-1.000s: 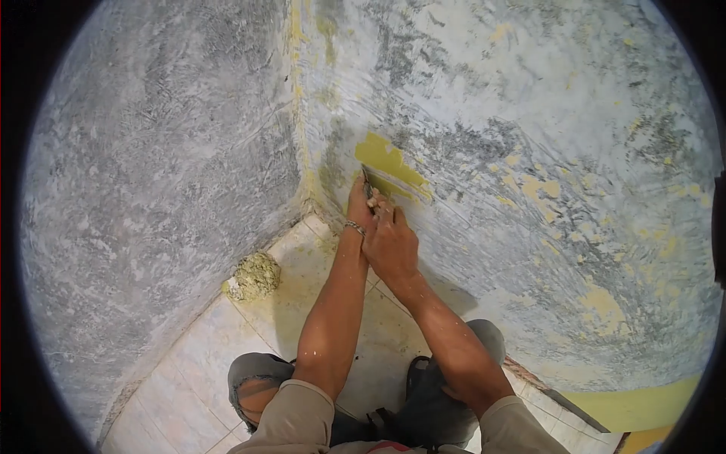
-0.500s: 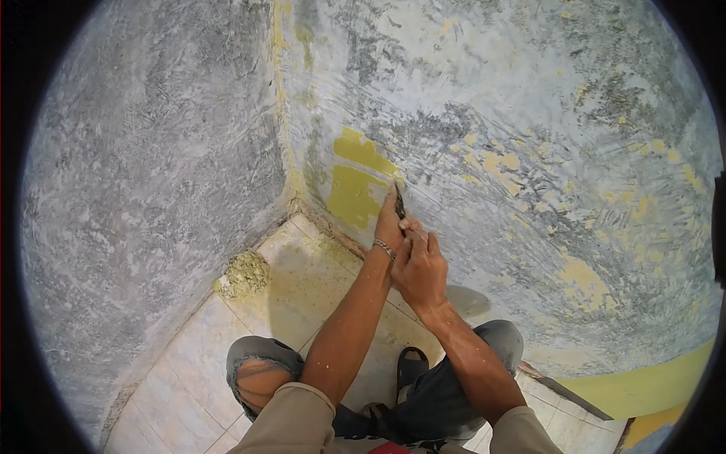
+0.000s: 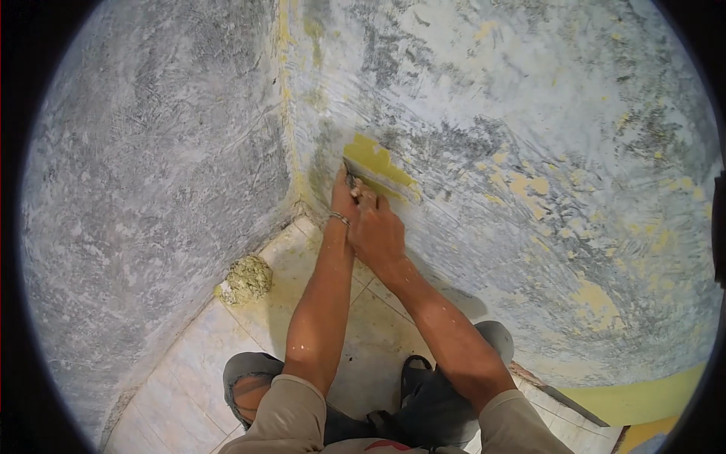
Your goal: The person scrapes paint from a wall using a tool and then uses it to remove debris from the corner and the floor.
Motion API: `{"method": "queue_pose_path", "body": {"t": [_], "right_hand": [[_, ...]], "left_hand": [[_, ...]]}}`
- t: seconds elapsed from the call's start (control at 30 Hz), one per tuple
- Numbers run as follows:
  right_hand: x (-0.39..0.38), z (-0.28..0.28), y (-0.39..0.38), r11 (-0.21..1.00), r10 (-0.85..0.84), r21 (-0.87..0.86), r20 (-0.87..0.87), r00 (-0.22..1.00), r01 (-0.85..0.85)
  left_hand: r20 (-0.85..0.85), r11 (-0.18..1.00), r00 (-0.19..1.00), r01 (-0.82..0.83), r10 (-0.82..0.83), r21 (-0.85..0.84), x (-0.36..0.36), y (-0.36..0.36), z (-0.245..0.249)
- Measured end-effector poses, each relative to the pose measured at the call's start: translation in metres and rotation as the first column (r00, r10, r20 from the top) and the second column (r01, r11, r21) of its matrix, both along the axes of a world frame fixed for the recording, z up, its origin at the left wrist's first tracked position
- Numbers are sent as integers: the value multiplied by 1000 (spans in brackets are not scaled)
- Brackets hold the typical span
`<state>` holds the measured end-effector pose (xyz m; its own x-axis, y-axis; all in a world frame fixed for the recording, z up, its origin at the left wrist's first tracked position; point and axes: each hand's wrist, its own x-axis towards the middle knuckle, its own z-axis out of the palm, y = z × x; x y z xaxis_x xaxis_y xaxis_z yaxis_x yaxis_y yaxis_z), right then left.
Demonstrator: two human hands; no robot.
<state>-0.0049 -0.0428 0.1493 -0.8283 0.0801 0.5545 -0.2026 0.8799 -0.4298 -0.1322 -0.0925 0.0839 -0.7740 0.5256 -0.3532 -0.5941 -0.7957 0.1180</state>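
Observation:
A dark, narrow scraper-like tool (image 3: 349, 175) is held in both hands against the wall, its far end at the left side of a yellow-green paint patch (image 3: 372, 157). My left hand (image 3: 342, 198) is closed round the tool, a bracelet at its wrist. Just to its right, my right hand (image 3: 377, 229) also has its fingers closed on the tool. The hands cover the lower part of the patch. Grey-white wall (image 3: 484, 227) with scraped, mottled marks surrounds it.
Another grey wall (image 3: 159, 166) meets this one at a yellowish corner. A crumbly clump of scrapings (image 3: 249, 280) lies on the tiled floor (image 3: 189, 363) by the left wall. My knees and a sandal (image 3: 416, 372) are below. A yellow-green band (image 3: 643, 397) runs at lower right.
Both hands and the tool have moved left across the patch, from its right edge to its left side. The lower part of the patch is now mostly behind the hands.

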Motion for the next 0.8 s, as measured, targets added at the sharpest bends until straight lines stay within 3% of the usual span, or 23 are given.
{"method": "queue_pose_path", "body": {"t": [0.13, 0.2, 0.23, 0.3, 0.37, 0.47, 0.53, 0.6, 0.7, 0.77, 0.8], "right_hand": [[60, 5, 31, 997, -69, 25, 0, 998, 69], [91, 9, 47, 994, -95, 47, -36, 995, 96], [104, 11, 53, 990, -119, 65, -70, 990, 123], [125, 22, 58, 987, -148, 49, -64, 987, 152], [133, 25, 56, 984, -176, 30, -61, 982, 178], [125, 22, 52, 976, -218, 15, -29, 976, 218], [107, 17, 49, 991, -131, 12, -70, 989, 132], [87, 16, 35, 993, -114, 10, -88, 990, 115], [46, 10, 11, 998, -70, -15, -87, 994, 69], [13, 10, -5, 997, -65, -46, -79, 995, 62], [-5, 9, -13, 999, -52, 9, -11, 999, 52]], "left_hand": [[-102, 997, 993, 63, -66, -32, 60, 43, 5], [-267, 986, 953, 160, -140, 53, 91, 61, 12], [-268, 986, 954, 156, -137, 54, 108, 72, 20], [-105, 995, 993, 35, -45, -95, 134, 89, 39], [-82, 995, 996, 28, -35, -92, 140, 91, 45], [-108, 994, 992, 54, -64, -90, 130, 86, 41], [-144, 991, 984, 90, -104, -98, 118, 73, 31], [-167, 983, 974, 167, -152, 74, 95, 52, 33], [-35, 989, 988, 150, -149, 18, 48, 28, 19], [-192, 956, 975, -161, 115, -246, 22, 12, 35], [-195, 957, 975, -155, 108, -245, 10, 1, 34]]}}
